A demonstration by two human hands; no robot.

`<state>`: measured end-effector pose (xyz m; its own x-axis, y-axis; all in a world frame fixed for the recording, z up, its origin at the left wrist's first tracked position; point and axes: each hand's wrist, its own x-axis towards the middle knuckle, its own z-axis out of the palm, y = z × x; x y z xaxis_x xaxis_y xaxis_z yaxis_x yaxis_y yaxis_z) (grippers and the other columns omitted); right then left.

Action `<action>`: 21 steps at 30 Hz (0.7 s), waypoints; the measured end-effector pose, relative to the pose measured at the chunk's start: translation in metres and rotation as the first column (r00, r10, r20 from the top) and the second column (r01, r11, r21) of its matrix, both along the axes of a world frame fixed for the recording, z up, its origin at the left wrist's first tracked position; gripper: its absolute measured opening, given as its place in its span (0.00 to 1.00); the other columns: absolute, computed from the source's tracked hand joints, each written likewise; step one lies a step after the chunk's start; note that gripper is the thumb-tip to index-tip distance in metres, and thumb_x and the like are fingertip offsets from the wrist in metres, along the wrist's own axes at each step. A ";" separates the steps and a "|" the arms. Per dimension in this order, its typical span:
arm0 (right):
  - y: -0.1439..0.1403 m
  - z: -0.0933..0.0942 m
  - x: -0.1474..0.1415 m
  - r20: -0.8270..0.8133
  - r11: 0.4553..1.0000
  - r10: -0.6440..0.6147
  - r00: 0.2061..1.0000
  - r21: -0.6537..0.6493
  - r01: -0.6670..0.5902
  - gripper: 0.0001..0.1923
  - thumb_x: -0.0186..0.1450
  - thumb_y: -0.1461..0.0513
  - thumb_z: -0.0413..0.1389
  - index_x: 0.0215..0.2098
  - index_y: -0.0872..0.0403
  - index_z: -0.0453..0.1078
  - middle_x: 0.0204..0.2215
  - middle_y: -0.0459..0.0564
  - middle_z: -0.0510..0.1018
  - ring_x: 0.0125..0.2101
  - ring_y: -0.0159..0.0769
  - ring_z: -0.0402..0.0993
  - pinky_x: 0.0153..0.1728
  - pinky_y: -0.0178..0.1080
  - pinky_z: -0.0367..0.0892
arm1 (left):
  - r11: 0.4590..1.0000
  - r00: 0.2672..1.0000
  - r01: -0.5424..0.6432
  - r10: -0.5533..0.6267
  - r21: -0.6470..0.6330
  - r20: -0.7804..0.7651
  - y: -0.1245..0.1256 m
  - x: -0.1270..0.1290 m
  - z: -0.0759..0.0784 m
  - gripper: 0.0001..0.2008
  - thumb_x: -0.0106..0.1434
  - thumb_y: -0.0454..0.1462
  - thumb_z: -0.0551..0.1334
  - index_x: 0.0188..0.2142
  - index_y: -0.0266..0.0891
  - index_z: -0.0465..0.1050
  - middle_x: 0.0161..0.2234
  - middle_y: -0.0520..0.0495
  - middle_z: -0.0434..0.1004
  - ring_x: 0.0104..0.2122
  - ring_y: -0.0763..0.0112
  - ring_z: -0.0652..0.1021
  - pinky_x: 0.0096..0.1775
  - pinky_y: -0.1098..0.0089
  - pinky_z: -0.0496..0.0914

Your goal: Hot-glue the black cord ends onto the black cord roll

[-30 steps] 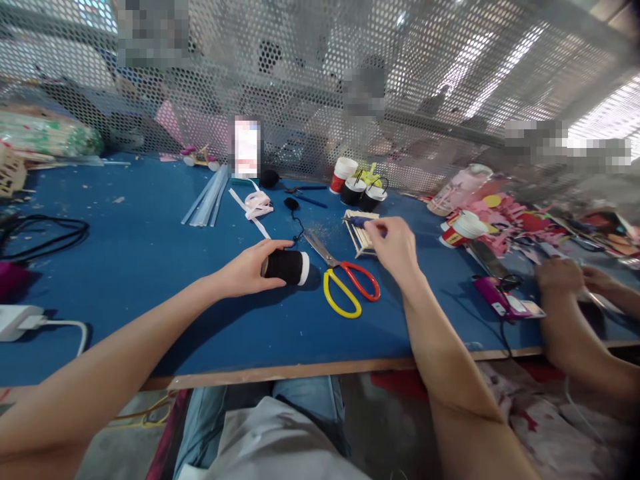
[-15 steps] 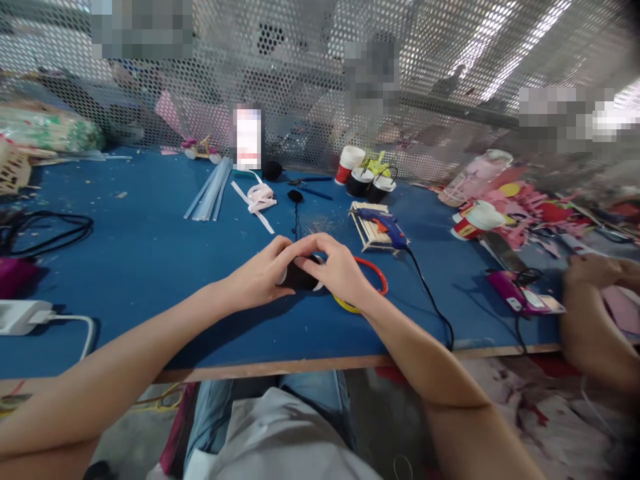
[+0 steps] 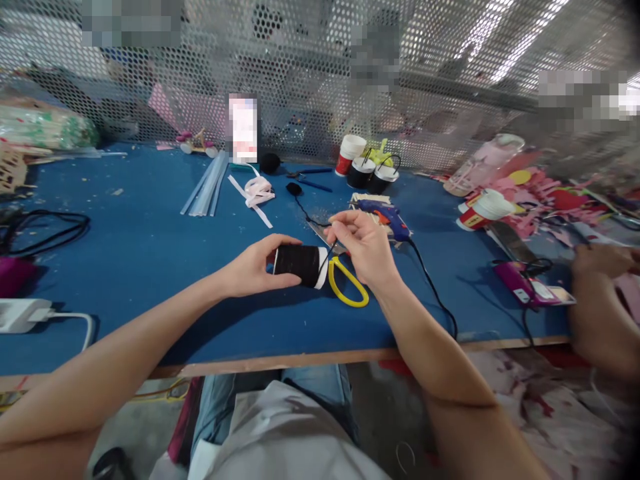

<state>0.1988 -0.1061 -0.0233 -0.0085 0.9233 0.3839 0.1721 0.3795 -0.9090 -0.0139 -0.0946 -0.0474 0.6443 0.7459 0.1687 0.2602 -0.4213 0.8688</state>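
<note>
My left hand [image 3: 255, 268] is closed around a white paper cup wrapped in black yarn [image 3: 300, 264], held on its side with a white rim showing at the right. A strand of black yarn [image 3: 316, 221] runs from the cup to my right hand [image 3: 365, 243], which pinches it between thumb and fingers, then trails back to a small black ball [image 3: 294, 189]. Below my right hand lie scissors [image 3: 350, 293] with a yellow handle loop in sight; the hand partly hides the rest. A blue glue gun [image 3: 385, 217] rests on a stick rack just behind that hand.
Farther back are white ribbon [image 3: 259, 192], clear glue sticks [image 3: 207, 187], blue-handled pliers [image 3: 313, 179], a phone [image 3: 243, 130] and several cups [image 3: 361, 172] before a perforated metal screen. At right are a purple box [image 3: 525, 283] and another person's arm [image 3: 600, 300].
My right hand has moved off the cup, up and to the right, drawing the yarn strand with it. The cup is uncovered now, still in my left hand. The red scissor loop is now hidden.
</note>
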 end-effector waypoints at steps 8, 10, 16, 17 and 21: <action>0.000 -0.001 0.001 -0.002 0.998 -0.054 0.999 -0.020 0.053 0.08 0.54 0.57 0.61 0.32 0.50 0.74 0.28 0.44 0.78 0.28 0.30 0.73 0.32 0.36 0.69 | 0.992 0.995 0.078 -0.084 -0.101 -0.055 -0.004 0.002 0.002 0.26 0.55 0.42 0.64 0.52 0.40 0.61 0.46 0.44 0.72 0.43 0.63 0.75 0.42 0.64 0.72; 0.000 -0.002 0.001 0.036 0.998 -0.061 0.997 0.003 0.061 0.08 0.55 0.57 0.61 0.32 0.51 0.74 0.28 0.44 0.78 0.28 0.30 0.72 0.31 0.36 0.69 | 0.989 0.992 0.110 -0.116 -0.098 -0.058 -0.005 0.002 0.004 0.26 0.55 0.42 0.64 0.52 0.39 0.61 0.46 0.44 0.71 0.43 0.63 0.75 0.43 0.64 0.71; 0.002 -0.003 0.002 0.103 0.998 -0.055 0.993 -0.011 0.056 0.08 0.55 0.57 0.60 0.32 0.51 0.74 0.28 0.45 0.78 0.27 0.30 0.72 0.30 0.36 0.68 | 0.992 0.991 0.126 -0.127 -0.030 -0.029 -0.008 0.003 0.007 0.27 0.54 0.42 0.65 0.51 0.40 0.61 0.47 0.44 0.70 0.45 0.63 0.74 0.46 0.64 0.70; 0.002 -0.003 0.002 0.102 0.998 -0.051 0.993 -0.019 0.053 0.08 0.55 0.57 0.60 0.32 0.51 0.74 0.28 0.45 0.78 0.27 0.30 0.72 0.30 0.36 0.68 | 0.992 0.992 0.122 -0.123 -0.019 -0.024 -0.008 0.003 0.006 0.27 0.54 0.42 0.66 0.51 0.40 0.61 0.47 0.44 0.69 0.45 0.63 0.73 0.46 0.64 0.70; 0.002 -0.004 0.001 0.103 0.999 -0.018 0.995 -0.047 0.023 0.07 0.55 0.58 0.61 0.31 0.52 0.74 0.28 0.45 0.78 0.28 0.30 0.72 0.31 0.36 0.68 | 0.993 0.993 0.118 -0.118 -0.003 -0.008 -0.008 0.003 0.005 0.28 0.53 0.41 0.66 0.52 0.41 0.60 0.49 0.43 0.68 0.47 0.62 0.73 0.47 0.63 0.70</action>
